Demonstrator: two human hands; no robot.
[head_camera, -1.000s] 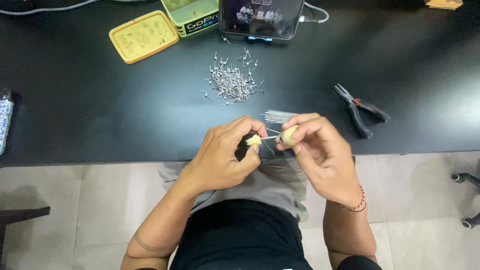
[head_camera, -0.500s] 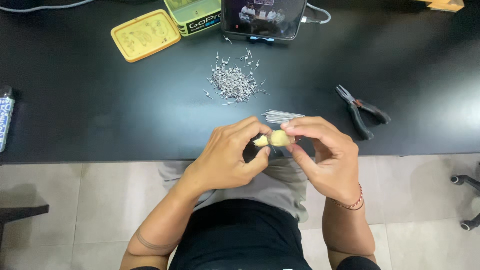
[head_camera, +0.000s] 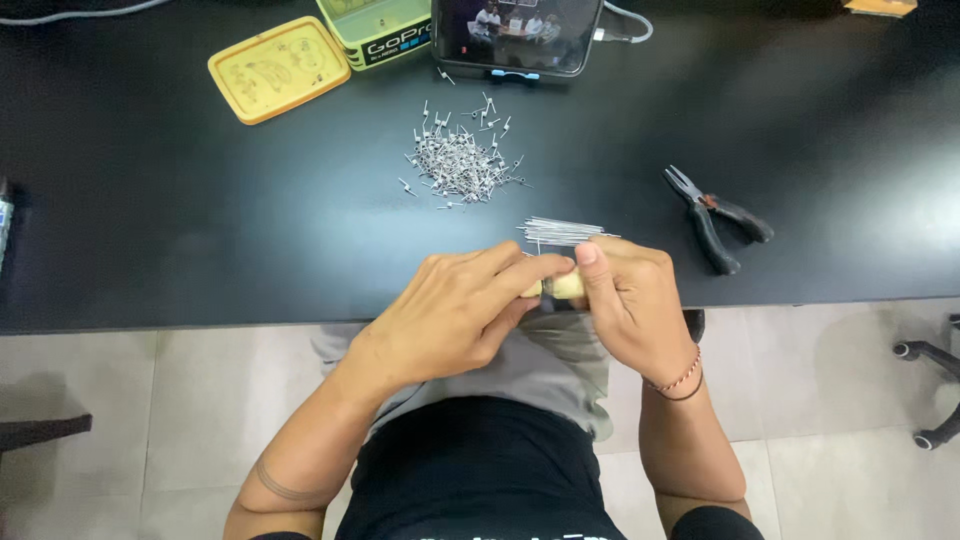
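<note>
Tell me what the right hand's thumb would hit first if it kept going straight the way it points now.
The right hand has its thumb pointing up the picture, away from the body. Going on, it would probably first meet the small bundle of straight thin metal wires on the black table, though height above the tabletop is unclear.

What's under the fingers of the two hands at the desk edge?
A small tan piece shows between the left hand and right hand, pinched by both. Its ends and any wire in it are covered by the fingers. A bundle of straight wires lies just behind.

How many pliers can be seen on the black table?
1. The pliers lie on the black table, beyond the right hand and to the right of the bundle of straight wires. None seem hidden.
</note>
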